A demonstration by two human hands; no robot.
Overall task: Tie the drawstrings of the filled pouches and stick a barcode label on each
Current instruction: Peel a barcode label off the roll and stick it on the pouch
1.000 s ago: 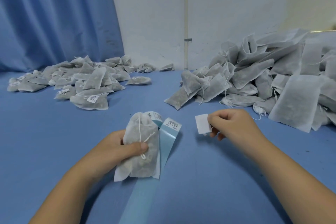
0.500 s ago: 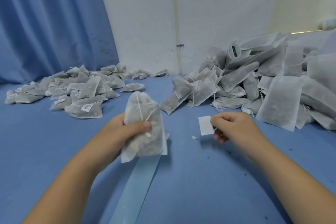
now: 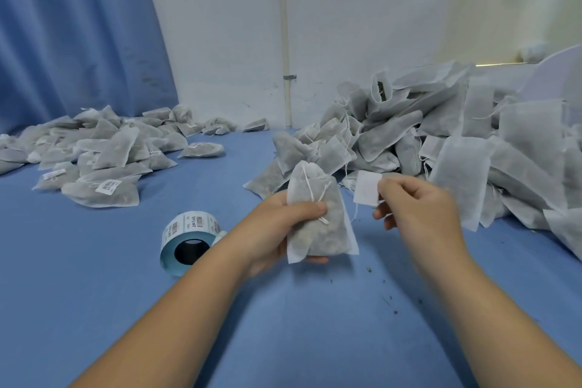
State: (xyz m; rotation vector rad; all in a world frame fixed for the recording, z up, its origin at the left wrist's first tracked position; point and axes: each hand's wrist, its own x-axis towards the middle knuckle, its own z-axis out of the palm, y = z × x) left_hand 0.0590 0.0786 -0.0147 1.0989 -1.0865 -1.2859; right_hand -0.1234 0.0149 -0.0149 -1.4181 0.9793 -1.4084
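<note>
Labelled pouches (image 3: 104, 151) lie heaped well left of the hands, and a barcode label roll (image 3: 189, 239) rests just left of the left hand (image 3: 277, 224). This hand grips a filled pouch (image 3: 318, 220) upright, with the thumb across its knotted drawstring (image 3: 310, 189). The right hand (image 3: 419, 208), fingers curled, pinches a white label (image 3: 367, 187) just right of the pouch and apart from it. Unlabelled pouches (image 3: 441, 135) are heaped behind it.

Pouch (image 3: 318, 217) lifted nearer label (image 3: 367, 187); label roll (image 3: 189, 239) now uncovered beside left hand (image 3: 277, 230).

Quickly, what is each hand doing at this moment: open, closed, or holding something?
Left hand: closed, holding the tied pouch.
Right hand: closed, fingers pinching a white label.
</note>
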